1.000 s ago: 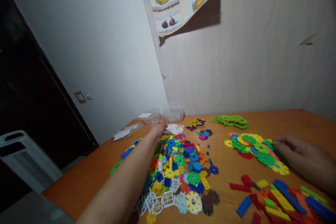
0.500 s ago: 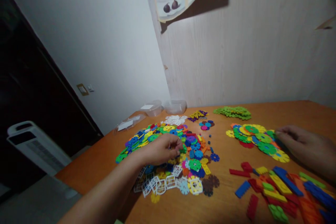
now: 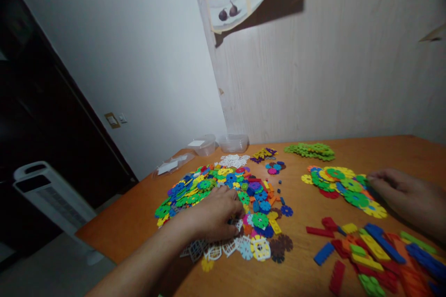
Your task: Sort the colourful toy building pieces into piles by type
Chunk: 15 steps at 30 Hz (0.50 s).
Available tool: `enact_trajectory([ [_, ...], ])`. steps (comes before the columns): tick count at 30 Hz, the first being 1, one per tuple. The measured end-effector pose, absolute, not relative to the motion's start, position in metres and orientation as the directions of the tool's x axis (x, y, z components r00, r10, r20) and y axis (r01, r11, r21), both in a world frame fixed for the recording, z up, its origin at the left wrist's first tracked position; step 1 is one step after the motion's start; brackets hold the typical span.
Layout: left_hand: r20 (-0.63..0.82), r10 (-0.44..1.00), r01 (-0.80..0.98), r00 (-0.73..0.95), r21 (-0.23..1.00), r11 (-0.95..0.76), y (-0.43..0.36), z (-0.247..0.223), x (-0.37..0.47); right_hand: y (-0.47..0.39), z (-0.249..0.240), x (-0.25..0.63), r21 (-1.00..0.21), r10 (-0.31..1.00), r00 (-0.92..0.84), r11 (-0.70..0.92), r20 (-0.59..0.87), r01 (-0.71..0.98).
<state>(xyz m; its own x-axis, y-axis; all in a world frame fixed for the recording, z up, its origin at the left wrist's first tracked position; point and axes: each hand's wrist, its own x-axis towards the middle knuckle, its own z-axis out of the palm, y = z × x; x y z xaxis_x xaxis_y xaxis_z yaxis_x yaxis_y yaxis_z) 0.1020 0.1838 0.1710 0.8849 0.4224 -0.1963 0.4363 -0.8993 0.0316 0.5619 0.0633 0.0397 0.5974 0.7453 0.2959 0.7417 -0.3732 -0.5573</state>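
My left hand (image 3: 219, 213) reaches down over the front of a mixed heap of plastic pieces. Its thumb and curled fingers close on a white lattice piece (image 3: 239, 225), partly hidden by the hand. More white lattice pieces (image 3: 213, 251) lie under the wrist, beside a yellow snowflake disc (image 3: 261, 247) and brown discs (image 3: 278, 253). My right hand (image 3: 400, 190) rests at the right edge of a pile of coloured snowflake discs (image 3: 351, 185). Its fingers are bent together near a green disc, and whatever they hold is hidden.
Coloured building strips (image 3: 376, 246) lie at front right. Green pieces (image 3: 310, 150), yellow and purple pieces (image 3: 264, 153) and white pieces (image 3: 234, 161) sit towards the wall. Clear plastic tubs (image 3: 233, 143) stand at the back. A white tower appliance (image 3: 52, 199) is left of the table.
My left hand has lowered from above the heap towards the white lattice pieces, its back now turned up more. My right hand has stayed by the discs. The view has shifted slightly.
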Motion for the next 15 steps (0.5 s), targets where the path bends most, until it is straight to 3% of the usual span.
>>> enact_trajectory([
  [15, -0.143, 0.43, 0.44, 0.891, 0.042, -0.897, 0.197, 0.166, 0.114, 0.062, 0.04, 0.561, -0.582, 0.75, 0.606, -0.377, 0.264, 0.72],
])
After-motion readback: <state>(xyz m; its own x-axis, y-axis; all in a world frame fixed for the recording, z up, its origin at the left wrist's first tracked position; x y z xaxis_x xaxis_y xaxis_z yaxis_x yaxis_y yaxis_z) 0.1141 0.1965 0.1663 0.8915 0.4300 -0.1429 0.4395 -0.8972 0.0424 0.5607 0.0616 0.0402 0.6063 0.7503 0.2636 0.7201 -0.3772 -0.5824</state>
